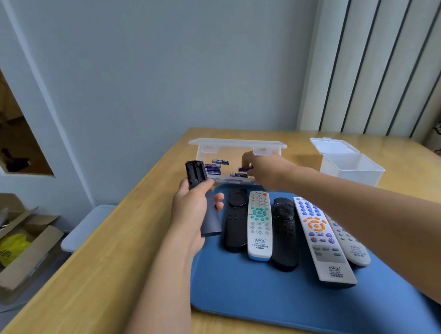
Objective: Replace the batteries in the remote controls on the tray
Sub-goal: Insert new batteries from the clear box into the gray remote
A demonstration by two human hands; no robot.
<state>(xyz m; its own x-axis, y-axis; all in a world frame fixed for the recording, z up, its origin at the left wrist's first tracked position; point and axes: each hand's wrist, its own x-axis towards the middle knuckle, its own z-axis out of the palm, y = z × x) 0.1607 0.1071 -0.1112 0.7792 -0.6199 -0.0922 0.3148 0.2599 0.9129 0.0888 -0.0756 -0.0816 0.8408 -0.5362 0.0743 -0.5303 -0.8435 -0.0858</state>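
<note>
At the far left, off the tabletop (95,283), we see cardboard boxes (12,243) on the floor. Our left hand (191,213) grips a dark remote (202,196) above the tray's left edge, fingers (218,197) curled round its body, the open battery bay at the far end facing us. On the blue tray (282,296) lie five more remotes side by side: black (235,219), white with green buttons (259,225), black (285,233), and two white ones (320,238) (351,245) with purple and orange buttons. Behind the tray stands a clear box (236,148), lid open, with purple batteries (215,167) inside. Our right hand (266,170) reaches into it, fingers pinching one purple battery (244,169). To the right stands a white box (349,164), lid up.
</note>
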